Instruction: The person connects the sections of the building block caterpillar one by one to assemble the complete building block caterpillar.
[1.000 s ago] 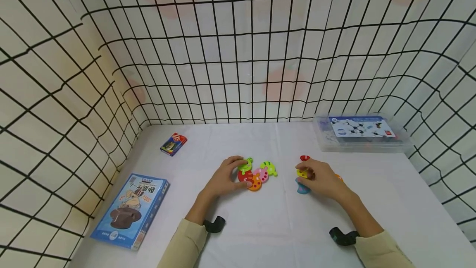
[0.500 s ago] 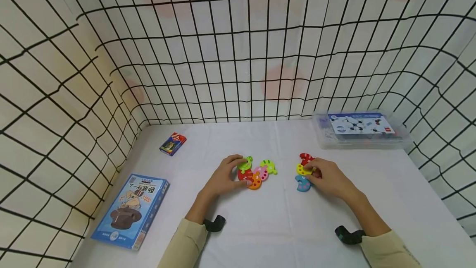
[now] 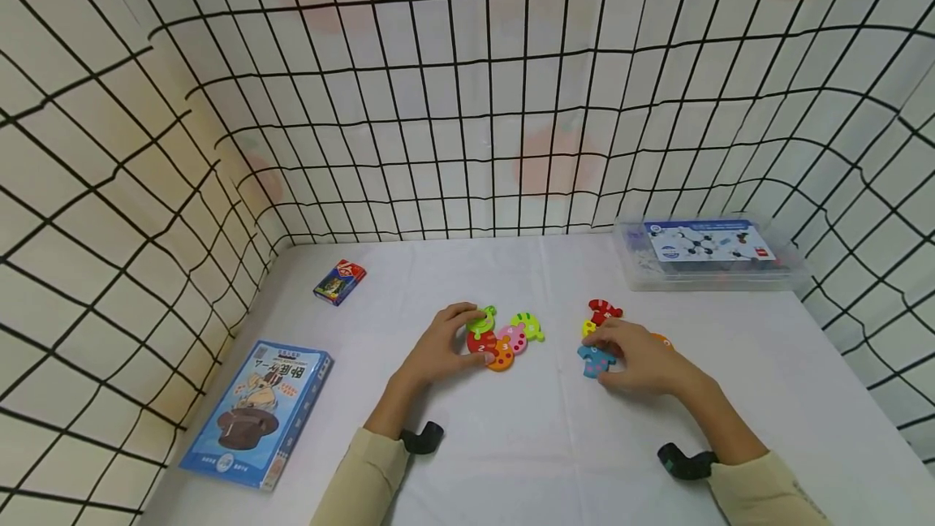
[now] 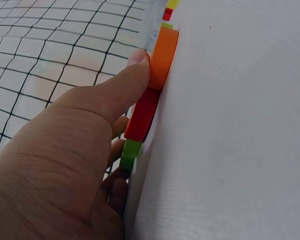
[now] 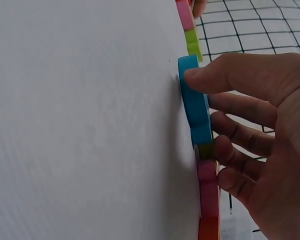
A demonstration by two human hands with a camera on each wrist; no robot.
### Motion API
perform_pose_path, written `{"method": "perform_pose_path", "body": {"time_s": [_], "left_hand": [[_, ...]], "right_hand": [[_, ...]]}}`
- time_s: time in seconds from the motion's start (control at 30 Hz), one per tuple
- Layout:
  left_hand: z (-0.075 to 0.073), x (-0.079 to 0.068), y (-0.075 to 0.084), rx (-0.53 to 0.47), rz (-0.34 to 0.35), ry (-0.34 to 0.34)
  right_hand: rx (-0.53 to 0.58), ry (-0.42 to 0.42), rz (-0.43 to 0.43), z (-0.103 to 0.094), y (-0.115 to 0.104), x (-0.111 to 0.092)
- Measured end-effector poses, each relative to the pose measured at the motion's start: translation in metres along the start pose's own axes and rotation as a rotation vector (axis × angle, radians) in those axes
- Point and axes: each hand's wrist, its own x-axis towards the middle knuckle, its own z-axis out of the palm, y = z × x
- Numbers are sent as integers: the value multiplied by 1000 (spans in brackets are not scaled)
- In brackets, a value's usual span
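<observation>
In the head view my left hand holds a joined group of wooden animal puzzle pieces between thumb and fingers. The fingers lie at the green piece, and the thumb is on the orange piece. Between these sits a red piece marked 2; pink and striped green pieces extend rightward. My right hand pinches a spotted blue puzzle piece, its thumb pressing the near edge. Just beyond are a yellow piece, partly hidden by fingers, and a red striped piece.
Behind the right hand shows part of another orange piece. A blue game box lies at left, a small card box farther back. A clear plastic case stands back right. Black wire mesh encloses the white table.
My right hand has let go of the yellow piece and moved nearer to grip the blue one, which has turned slightly. The red striped piece is uncovered. My left hand stays in place.
</observation>
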Motion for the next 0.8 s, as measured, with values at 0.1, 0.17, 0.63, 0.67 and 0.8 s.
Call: {"method": "perform_pose_path", "body": {"time_s": [0.1, 0.17, 0.63, 0.67, 0.8], "left_hand": [[-1, 0, 1, -8, 4, 0], [-1, 0, 2, -9, 6, 1], [1, 2, 1, 27, -1, 45], [1, 2, 1, 30, -4, 41], [-1, 2, 1, 31, -12, 35]], "right_hand": [[-9, 5, 2, 5, -3, 1], [-12, 10, 2, 8, -5, 2], [41, 75, 27, 16, -16, 5], [46, 81, 24, 16, -16, 6], [74, 123, 9, 14, -17, 10]]}}
